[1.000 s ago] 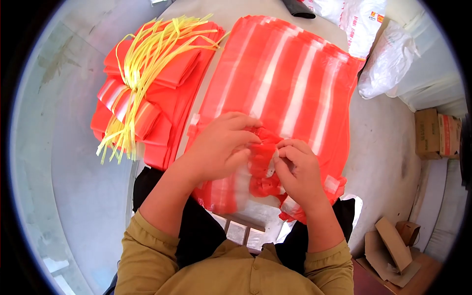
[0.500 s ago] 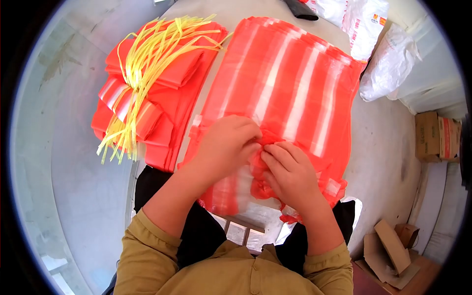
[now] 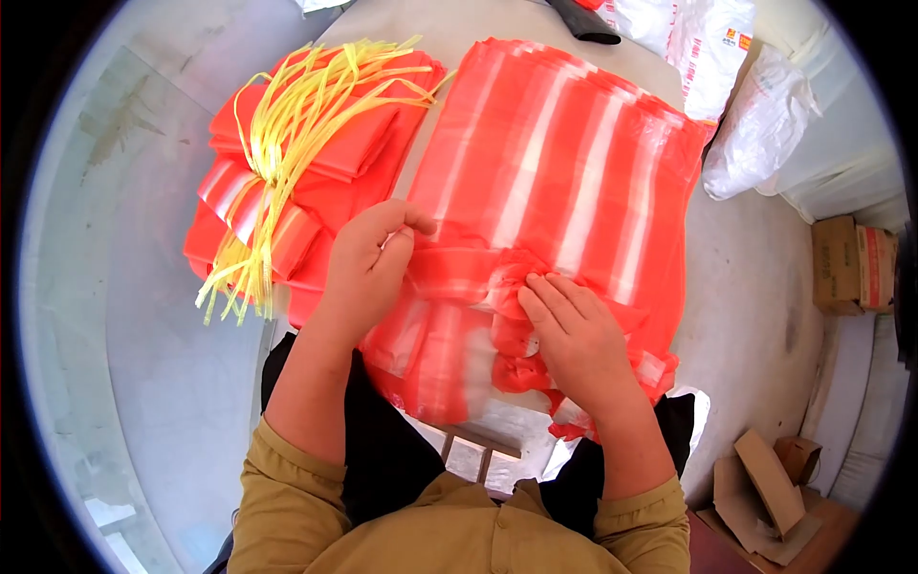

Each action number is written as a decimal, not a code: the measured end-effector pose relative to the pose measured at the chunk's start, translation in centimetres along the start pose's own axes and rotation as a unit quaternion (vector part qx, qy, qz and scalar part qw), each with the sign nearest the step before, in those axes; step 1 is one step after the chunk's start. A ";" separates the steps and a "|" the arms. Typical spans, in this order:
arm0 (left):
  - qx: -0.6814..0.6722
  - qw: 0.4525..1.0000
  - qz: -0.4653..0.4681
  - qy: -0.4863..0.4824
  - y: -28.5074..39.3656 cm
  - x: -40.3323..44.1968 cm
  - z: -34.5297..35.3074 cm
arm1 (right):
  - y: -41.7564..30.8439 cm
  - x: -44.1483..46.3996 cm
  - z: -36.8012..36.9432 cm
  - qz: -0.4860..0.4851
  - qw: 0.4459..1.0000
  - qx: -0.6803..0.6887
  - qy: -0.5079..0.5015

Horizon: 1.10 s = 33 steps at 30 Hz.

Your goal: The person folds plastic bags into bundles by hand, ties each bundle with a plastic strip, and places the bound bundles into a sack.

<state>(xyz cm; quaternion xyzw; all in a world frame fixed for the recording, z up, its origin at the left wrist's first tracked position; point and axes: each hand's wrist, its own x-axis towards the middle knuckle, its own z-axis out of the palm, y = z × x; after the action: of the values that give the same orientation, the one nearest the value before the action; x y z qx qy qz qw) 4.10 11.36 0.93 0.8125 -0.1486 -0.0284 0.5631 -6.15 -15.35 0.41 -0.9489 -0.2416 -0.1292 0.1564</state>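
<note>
A thick stack of red-and-white striped plastic bags lies in front of me, its near edge crumpled. My right hand presses its fingers together on a gathered bunch of red plastic at that near edge. At the stack's left side is my left hand, its fingers curled and its thumb close to the forefinger; whatever they may grip is hidden. Between both hands runs a folded strip of the plastic. Left of the stack, a bundle of yellow ties lies over folded red plastic.
White printed sacks and a white plastic bag stand at the back right. Cardboard boxes are on the right, with an opened carton lower down. A black object lies at the table's far edge.
My left hand has moved left, away from the gathered bunch and my right hand. My right hand stays at the bunch, slightly lower. The strip between them now shows.
</note>
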 end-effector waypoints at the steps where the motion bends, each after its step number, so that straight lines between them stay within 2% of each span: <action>1: -0.032 0.999 -0.005 -0.003 -0.1 0.0 -0.3 | 0.0 -0.1 0.1 0.008 1.000 -0.002 -0.002; 3: -0.097 0.995 -0.017 -0.008 -0.4 0.2 -0.7 | 0.4 -0.2 0.0 0.016 1.000 0.000 -0.007; 6: -0.103 0.994 0.015 -0.036 -0.5 0.2 -1.0 | 0.9 -0.2 -0.1 0.024 1.000 -0.001 -0.002; 7: -0.009 0.994 0.091 -0.052 0.1 0.1 -0.7 | 0.9 -0.1 -0.1 0.026 1.000 -0.003 0.002; 9: 0.177 0.952 0.238 -0.078 2.0 -0.1 1.0 | 0.9 0.0 -0.3 0.037 0.999 0.005 0.004; 12: 0.242 0.914 0.310 -0.099 2.0 -0.6 3.9 | 0.9 0.1 -0.7 0.049 0.999 0.021 0.007; 15: 0.323 0.874 0.354 -0.078 1.1 -1.1 5.2 | 1.0 0.1 -0.9 0.050 0.998 0.036 0.015; 22: 0.320 0.884 0.332 -0.078 1.3 -0.8 5.9 | 1.1 0.4 -1.2 0.010 0.998 -0.029 0.047; 24: 0.318 0.884 0.331 -0.094 1.4 -0.8 5.8 | 1.4 -0.2 -1.4 0.027 0.999 -0.024 0.037; 30: 0.297 0.915 0.249 -0.114 1.8 -0.6 3.4 | 2.5 -1.4 -1.9 0.063 0.998 -0.005 0.032; 33: 0.308 0.908 0.261 -0.107 0.7 -0.5 2.2 | 2.4 -1.3 -2.6 0.081 0.996 -0.018 0.041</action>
<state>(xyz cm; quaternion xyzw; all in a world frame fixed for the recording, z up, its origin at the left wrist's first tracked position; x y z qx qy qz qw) 2.97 9.30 0.67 0.8697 -0.4165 0.0798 0.2525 -6.46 -18.81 1.82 -0.9619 -0.1550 -0.1591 0.1593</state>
